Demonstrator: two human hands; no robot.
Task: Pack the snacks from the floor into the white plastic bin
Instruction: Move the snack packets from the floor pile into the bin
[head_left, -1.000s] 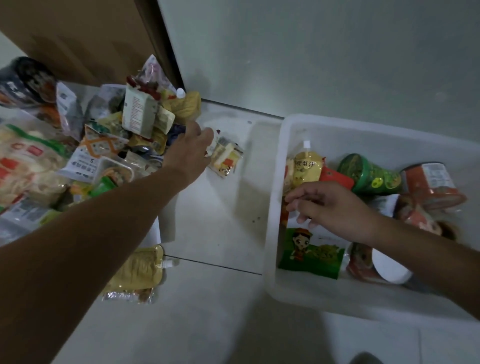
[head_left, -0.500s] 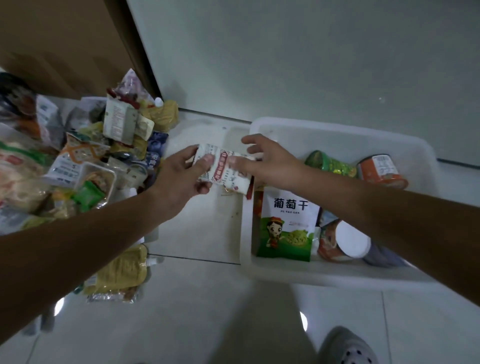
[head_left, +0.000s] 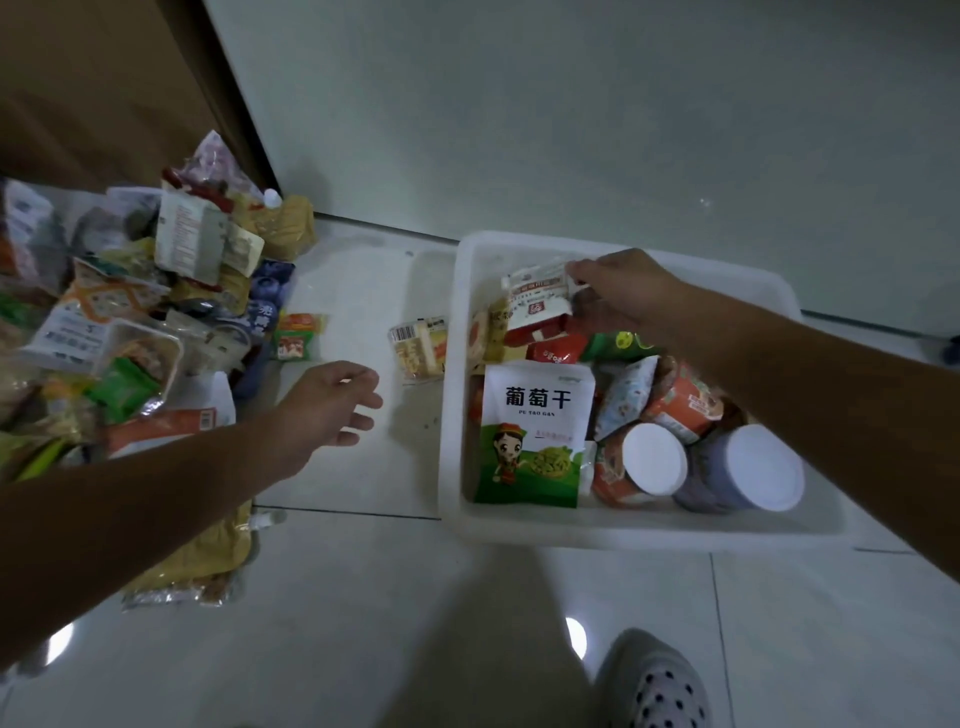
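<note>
The white plastic bin (head_left: 644, 527) stands on the floor at the right, with a green and white raisin bag (head_left: 535, 431), jars and other snacks in it. My right hand (head_left: 621, 291) is over the bin's far left part and pinches a white and red snack packet (head_left: 537, 299). My left hand (head_left: 332, 400) hovers over the floor left of the bin, fingers relaxed and empty. A small yellow packet (head_left: 418, 348) lies on the floor beside the bin's left wall. A heap of snacks (head_left: 145, 322) covers the floor at the left.
A brown door (head_left: 104, 83) rises behind the heap and a pale wall (head_left: 571, 114) behind the bin. A yellow spouted pouch (head_left: 208, 561) lies under my left forearm. A grey dotted slipper (head_left: 657, 686) is at the bottom right.
The white and red packet passed from my left hand to my right, which carried it over the bin. My left hand let go and drew back over the floor.
</note>
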